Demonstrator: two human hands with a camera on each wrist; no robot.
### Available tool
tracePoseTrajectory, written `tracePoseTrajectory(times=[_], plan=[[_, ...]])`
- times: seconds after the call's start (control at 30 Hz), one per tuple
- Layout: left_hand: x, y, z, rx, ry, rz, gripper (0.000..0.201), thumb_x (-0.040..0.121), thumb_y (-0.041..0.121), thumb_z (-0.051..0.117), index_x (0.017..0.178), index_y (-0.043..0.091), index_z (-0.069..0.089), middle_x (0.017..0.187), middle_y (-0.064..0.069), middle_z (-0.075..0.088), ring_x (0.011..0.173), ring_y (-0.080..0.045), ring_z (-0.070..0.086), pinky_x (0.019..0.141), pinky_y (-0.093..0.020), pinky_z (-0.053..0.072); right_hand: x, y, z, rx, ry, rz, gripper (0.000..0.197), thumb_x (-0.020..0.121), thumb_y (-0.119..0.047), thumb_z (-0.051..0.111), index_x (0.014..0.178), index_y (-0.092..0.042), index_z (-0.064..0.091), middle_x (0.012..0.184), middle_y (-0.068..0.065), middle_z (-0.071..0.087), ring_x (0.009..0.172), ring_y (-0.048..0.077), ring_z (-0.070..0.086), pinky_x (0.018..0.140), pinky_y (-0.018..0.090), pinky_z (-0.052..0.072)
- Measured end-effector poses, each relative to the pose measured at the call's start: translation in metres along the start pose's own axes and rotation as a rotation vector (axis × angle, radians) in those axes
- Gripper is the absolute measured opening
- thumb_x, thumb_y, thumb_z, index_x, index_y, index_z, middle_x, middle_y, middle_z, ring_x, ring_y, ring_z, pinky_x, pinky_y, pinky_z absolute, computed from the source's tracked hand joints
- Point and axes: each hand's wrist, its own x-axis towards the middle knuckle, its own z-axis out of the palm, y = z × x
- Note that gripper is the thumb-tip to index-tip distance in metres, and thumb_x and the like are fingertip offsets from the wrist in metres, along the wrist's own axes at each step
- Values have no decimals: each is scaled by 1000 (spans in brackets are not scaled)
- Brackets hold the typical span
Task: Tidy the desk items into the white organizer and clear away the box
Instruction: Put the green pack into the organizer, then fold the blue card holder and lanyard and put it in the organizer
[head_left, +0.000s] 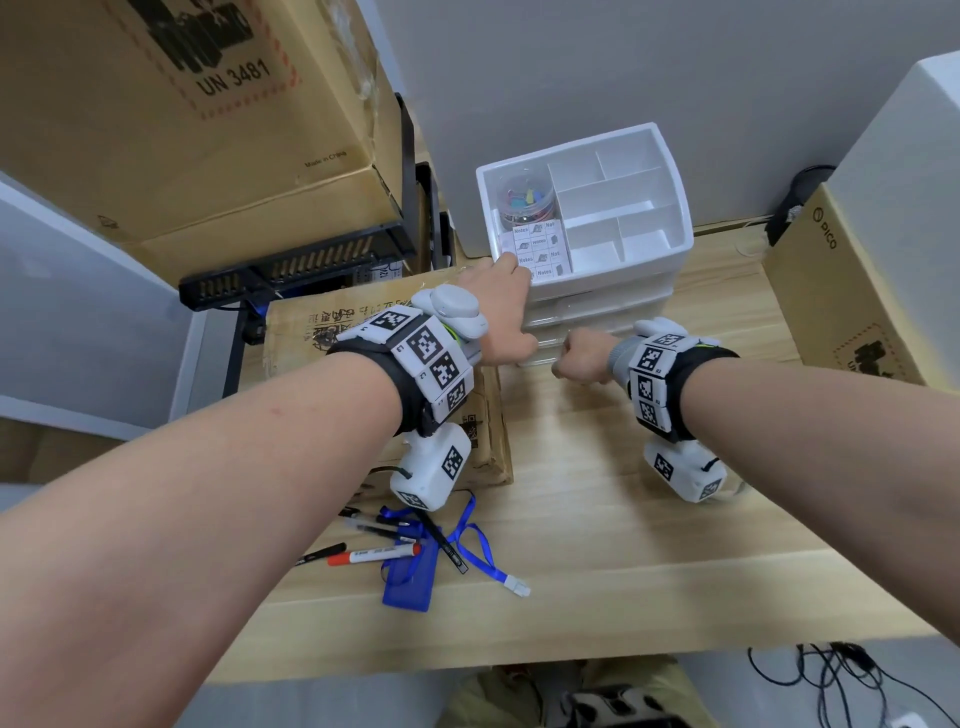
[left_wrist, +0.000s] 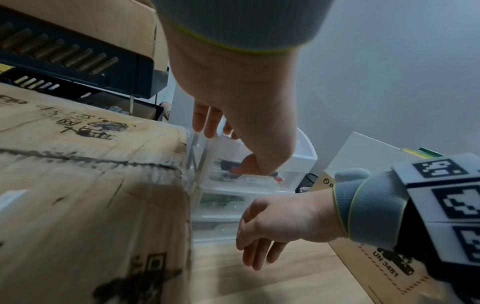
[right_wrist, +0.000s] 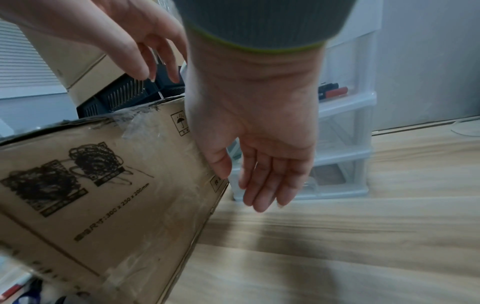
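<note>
Wooden desk against grey wall. White organizer at back; cardboard box just left, touching it. Left hand reaches over organizer's near-left corner, fingers loose, likely steadying. Right hand relaxed, holding nothing, before drawers. Pens, blue lanyard near front edge, unsorted.

At upper left you see a large "UN 3481" carton on a black rack; a PICO carton stands at right; black cables trail at lower right.

Grey wall, pale wooden desk
</note>
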Motion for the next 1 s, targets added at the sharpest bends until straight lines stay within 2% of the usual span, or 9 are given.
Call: tracePoseTrajectory(times=[0.2, 0.3, 0.4, 0.5, 0.6, 0.73, 0.8, 0.9, 1.0], plan=[[-28, 9, -3, -69, 67, 71, 52, 71, 40, 57, 115, 13, 56, 117, -6, 48, 99, -25, 49, 78, -41, 49, -25, 6, 13, -6, -230, 28, 28, 95, -22, 52, 98, 0, 69, 90, 10, 78, 85, 24, 75, 76, 34, 59], [-54, 10, -19, -113, 15, 148, 39, 78, 35, 58, 112, 14, 62, 107, -2, 59, 96, -22, 57, 79, -38, 52, -43, -2, 25, -72, -334, 15, 26, 97, -24, 52, 99, -2, 67, 100, 12, 76, 85, 24, 74, 59, 24, 55], [-83, 19, -29, -140, -150, 159, 25, 83, 27, 60, 101, 11, 67, 90, 0, 65, 83, -20, 61, 68, -29, 49, -56, -10, 47, -188, -393, -17, 24, 96, -24, 52, 96, -5, 67, 102, 11, 76, 88, 23, 74, 58, 24, 52], [-111, 31, -23, -108, -357, 137, 22, 84, 25, 61, 86, 5, 70, 78, -4, 66, 69, -21, 58, 61, -30, 50, -66, -15, 77, -313, -483, -22, 23, 96, -21, 48, 98, -6, 65, 113, 15, 73, 84, 24, 68, 55, 22, 48], [-132, 36, 1, -133, -509, 60, 29, 85, 24, 61, 60, 13, 53, 54, 2, 47, 52, -19, 43, 47, -23, 36, -72, -19, 102, -380, -527, -42, 22, 96, -21, 49, 100, -7, 65, 116, 15, 72, 83, 24, 66, 56, 23, 47], [-166, 24, 34, -172, -751, -89, 26, 88, 23, 55, 66, 9, 59, 62, -3, 63, 47, -16, 52, 47, -18, 42, -75, -28, 134, -451, -577, -57, 22, 96, -20, 49, 105, -9, 67, 117, 15, 72, 85, 22, 65, 56, 23, 46], [-183, 11, 50, -170, -835, -145, 29, 90, 22, 52, 66, 8, 59, 61, -3, 61, 45, -16, 50, 43, -15, 40, -75, -33, 151, -471, -565, -62, 26, 95, -19, 46, 102, -11, 70, 107, 16, 74, 76, 18, 60, 52, 22, 42], [-211, -18, 86, -146, -837, -219, 37, 93, 18, 50, 57, 12, 44, 54, -1, 45, 43, -14, 38, 41, -19, 32, -71, -47, 179, -537, -536, -104, 27, 95, -20, 47, 73, -11, 62, 76, 5, 65, 58, 15, 53, 53, 23, 43], [-237, -43, 130, -154, -759, -342, 37, 94, 14, 49, 59, 12, 37, 57, -1, 39, 46, -14, 35, 44, -22, 29, -66, -56, 200, -426, -423, -254, 21, 84, -21, 53, 65, -11, 59, 66, 4, 59, 62, 24, 51, 62, 32, 49]])
